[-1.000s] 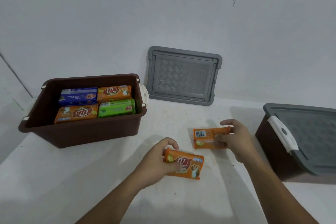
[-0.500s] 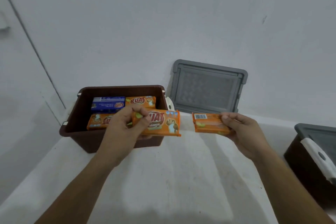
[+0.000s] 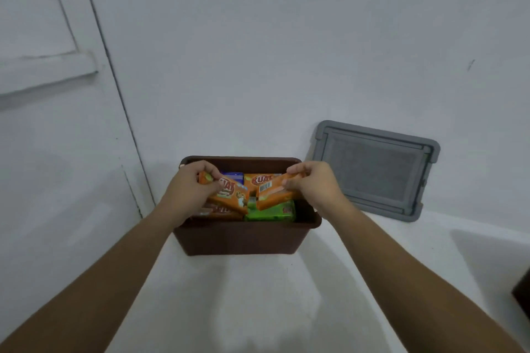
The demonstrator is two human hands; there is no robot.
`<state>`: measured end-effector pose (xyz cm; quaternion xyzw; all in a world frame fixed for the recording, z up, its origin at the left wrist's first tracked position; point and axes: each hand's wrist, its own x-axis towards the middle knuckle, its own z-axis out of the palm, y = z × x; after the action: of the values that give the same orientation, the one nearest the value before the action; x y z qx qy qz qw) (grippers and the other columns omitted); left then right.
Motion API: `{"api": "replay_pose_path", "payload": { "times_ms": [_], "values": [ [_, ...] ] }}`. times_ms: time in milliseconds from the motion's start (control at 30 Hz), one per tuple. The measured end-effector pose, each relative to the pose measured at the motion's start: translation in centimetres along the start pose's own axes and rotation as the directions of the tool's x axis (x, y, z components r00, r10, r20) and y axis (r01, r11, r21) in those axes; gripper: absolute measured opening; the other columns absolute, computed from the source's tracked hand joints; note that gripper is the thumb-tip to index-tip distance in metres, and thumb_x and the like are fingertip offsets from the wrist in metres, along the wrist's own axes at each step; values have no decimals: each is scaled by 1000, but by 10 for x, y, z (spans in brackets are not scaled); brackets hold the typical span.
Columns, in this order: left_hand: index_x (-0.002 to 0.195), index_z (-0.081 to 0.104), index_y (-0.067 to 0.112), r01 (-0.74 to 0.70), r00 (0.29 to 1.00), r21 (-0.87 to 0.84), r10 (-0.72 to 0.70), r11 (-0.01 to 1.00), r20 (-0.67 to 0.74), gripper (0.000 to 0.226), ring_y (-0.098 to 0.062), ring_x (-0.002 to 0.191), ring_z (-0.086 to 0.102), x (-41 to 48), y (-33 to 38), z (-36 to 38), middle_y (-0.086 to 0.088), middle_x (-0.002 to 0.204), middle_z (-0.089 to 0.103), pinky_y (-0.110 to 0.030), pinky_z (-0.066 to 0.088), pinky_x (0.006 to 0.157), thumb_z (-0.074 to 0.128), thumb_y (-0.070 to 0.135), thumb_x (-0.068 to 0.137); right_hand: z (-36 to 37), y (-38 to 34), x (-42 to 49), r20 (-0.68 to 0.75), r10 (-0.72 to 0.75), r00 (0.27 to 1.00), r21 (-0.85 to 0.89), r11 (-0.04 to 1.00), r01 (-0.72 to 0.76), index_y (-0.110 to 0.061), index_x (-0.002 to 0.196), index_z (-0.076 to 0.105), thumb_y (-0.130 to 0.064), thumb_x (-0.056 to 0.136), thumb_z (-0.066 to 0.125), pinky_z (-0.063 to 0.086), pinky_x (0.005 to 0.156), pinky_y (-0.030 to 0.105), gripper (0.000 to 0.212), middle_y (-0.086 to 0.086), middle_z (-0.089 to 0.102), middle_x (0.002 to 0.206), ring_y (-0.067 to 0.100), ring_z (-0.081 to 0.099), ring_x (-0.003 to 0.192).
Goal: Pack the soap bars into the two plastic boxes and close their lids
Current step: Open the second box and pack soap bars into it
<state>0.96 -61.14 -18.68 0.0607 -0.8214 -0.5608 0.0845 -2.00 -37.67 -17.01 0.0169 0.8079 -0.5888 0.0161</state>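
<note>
An open brown plastic box (image 3: pixel 243 238) stands on the white surface near the wall. Inside lie several wrapped soap bars: a green one (image 3: pixel 271 213), an orange one (image 3: pixel 259 180) and a blue one (image 3: pixel 233 176). My left hand (image 3: pixel 190 186) grips an orange soap bar (image 3: pixel 231 195), tilted down into the box's left side. My right hand (image 3: pixel 311 183) grips another orange soap bar (image 3: pixel 272 193) with a barcode facing up, tilted over the green bar. The box's grey lid (image 3: pixel 372 169) leans against the wall to the right.
A dark corner of the second box (image 3: pixel 523 295) shows at the right edge. A white wall rises right behind the open box, with a door frame (image 3: pixel 114 94) at the left. White surface stretches in front of the box.
Both hands lifted their orange bars off the surface and carried them left, over and down into the open brown box. The view swung left, so the closed second box is nearly out of frame.
</note>
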Motion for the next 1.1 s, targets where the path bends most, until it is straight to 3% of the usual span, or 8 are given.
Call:
{"api": "replay_pose_path", "payload": {
  "times_ms": [233,333,467,567,700,900,1100],
  "values": [
    [83,58,18,51,999,136,-51,989,0,14,-20,89,66,9,-12,0,-5,100,66,-21,51,48,72,15,83,32,15,14,-42,54,998,-159,985,-60,-28,84,64,-11,74,75,59,78,40,22,-1,67,100,19,68,88],
    [84,57,19,39,999,264,-35,964,-21,17,-17,94,63,9,-14,0,0,104,62,-13,43,47,74,18,82,38,15,12,-52,80,995,-155,984,-87,-24,96,62,-9,79,73,58,83,37,25,0,63,109,20,64,98],
    [91,54,19,19,997,413,-46,911,54,34,-15,96,58,10,-15,-3,3,106,58,-15,46,59,82,24,72,40,10,4,66,96,993,-319,945,-70,-17,126,49,-15,76,78,48,81,26,58,-1,52,118,17,54,106],
    [101,50,21,5,993,513,-66,859,101,51,-12,95,55,8,-16,0,2,111,58,-16,46,64,86,32,66,43,11,0,111,114,987,-414,908,-59,-16,132,40,-20,75,79,47,87,28,70,1,49,127,16,51,110],
    [112,47,21,2,994,635,-69,773,81,59,-14,101,58,7,-17,6,-1,120,60,-27,50,82,82,40,69,45,14,-2,102,58,993,-493,870,0,-15,135,37,-22,76,78,46,97,31,72,5,48,133,20,50,120],
    [102,43,24,-54,989,686,-57,726,138,46,-8,90,49,7,-16,5,-1,119,60,-23,44,77,77,41,75,50,16,-2,83,29,996,-612,791,28,-14,134,38,-24,78,77,43,101,35,69,6,49,133,22,52,119],
    [115,52,21,-72,981,686,-71,724,178,45,-10,97,52,10,-17,6,-1,124,58,-23,45,82,72,41,80,55,19,2,64,34,997,-681,732,19,-16,135,42,-29,81,73,42,103,36,63,7,47,135,22,53,118]
  ]
}}
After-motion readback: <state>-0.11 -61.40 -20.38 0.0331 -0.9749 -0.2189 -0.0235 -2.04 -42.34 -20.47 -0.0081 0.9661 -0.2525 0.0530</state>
